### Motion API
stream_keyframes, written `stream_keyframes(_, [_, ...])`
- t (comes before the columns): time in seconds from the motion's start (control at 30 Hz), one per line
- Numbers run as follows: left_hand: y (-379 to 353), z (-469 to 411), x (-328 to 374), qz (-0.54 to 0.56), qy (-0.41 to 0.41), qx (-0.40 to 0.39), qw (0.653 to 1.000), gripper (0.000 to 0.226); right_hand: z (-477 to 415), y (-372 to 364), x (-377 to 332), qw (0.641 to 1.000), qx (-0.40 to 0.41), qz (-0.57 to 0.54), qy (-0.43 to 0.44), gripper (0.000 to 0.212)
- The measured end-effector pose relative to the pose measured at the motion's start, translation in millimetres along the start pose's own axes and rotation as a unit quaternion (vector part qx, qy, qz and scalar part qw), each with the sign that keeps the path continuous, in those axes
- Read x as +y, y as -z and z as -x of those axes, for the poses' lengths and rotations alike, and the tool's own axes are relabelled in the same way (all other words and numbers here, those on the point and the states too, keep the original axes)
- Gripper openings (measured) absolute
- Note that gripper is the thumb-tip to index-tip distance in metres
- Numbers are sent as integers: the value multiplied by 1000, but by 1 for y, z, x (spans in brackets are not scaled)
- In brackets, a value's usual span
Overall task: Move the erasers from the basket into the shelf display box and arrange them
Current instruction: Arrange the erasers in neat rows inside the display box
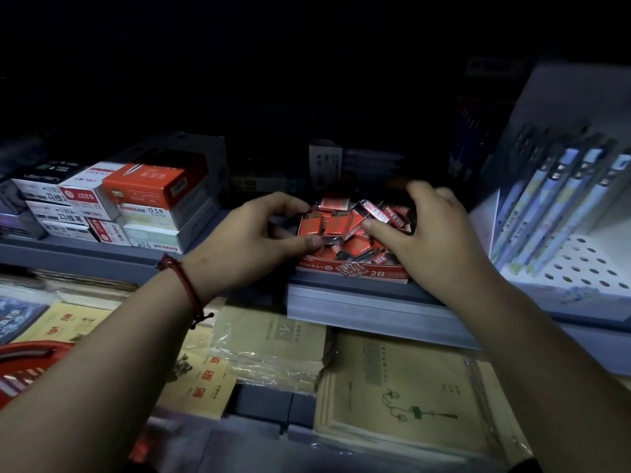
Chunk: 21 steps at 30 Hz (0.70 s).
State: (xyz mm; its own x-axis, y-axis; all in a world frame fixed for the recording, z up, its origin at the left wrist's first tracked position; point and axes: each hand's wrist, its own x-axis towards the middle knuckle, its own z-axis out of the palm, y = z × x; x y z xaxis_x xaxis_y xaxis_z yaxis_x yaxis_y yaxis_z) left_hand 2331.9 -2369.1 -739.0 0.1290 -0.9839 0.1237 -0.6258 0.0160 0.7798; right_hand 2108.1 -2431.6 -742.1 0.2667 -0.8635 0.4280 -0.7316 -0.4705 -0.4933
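Observation:
The red display box [355, 271], marked 2B on its front, sits on the grey shelf and holds several red-and-black wrapped erasers [345, 227] piled loosely. My left hand [252, 240] is at the box's left side, its thumb and fingers pinching an eraser [329, 240] at the pile's left edge. My right hand [433, 233] lies over the right part of the pile, its fingers curled round erasers there, thumb pointing left. A corner of the red basket [24, 367] shows at the lower left.
Stacked refill boxes [136, 203] stand left of the display box. A white perforated rack with packaged pens [553, 206] stands at the right. Notebooks in plastic sleeves [403, 394] lie on the lower shelf. The back of the shelf is dark.

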Motion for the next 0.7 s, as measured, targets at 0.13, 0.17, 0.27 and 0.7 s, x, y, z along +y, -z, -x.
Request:
stream_keyframes(0.13, [0, 1, 0, 141, 56, -29, 988, 48, 6, 8, -15, 991, 5, -29, 129, 27])
stream_keyframes(0.17, [1, 1, 2, 153, 62, -36, 986, 52, 6, 8, -17, 986, -22, -33, 161, 21])
stream_keyframes(0.27, [5, 4, 5, 149, 76, -68, 983, 60, 8, 6, -23, 974, -116, -39, 193, 16])
stream_keyframes(0.7, [4, 4, -4, 177, 63, -47, 981, 57, 2, -2, -26, 974, -115, -2, 196, 17])
